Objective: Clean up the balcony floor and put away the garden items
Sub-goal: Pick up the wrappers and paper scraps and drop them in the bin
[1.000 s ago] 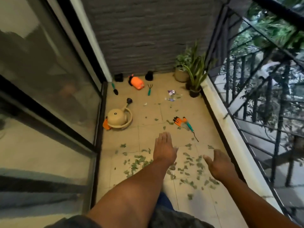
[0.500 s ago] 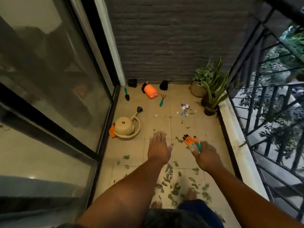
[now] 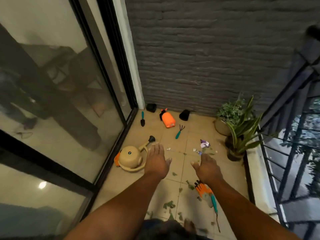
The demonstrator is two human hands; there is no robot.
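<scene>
In the head view both hands are empty with fingers straight and spread apart, the left hand (image 3: pixel 156 161) hovering just beside the tipped beige plastic watering can (image 3: pixel 130 157) and the right hand (image 3: pixel 207 168) further from the can, above the tiled floor (image 3: pixel 174 187). The can lies by the glass sliding door (image 3: pixel 69 101); the orange-and-grey garden gloves (image 3: pixel 203 191) are further from it, under the right forearm. The can looks light, rigid and probably empty, best lifted by its looped handle, while the gloves are soft and can be pinched anywhere.
</scene>
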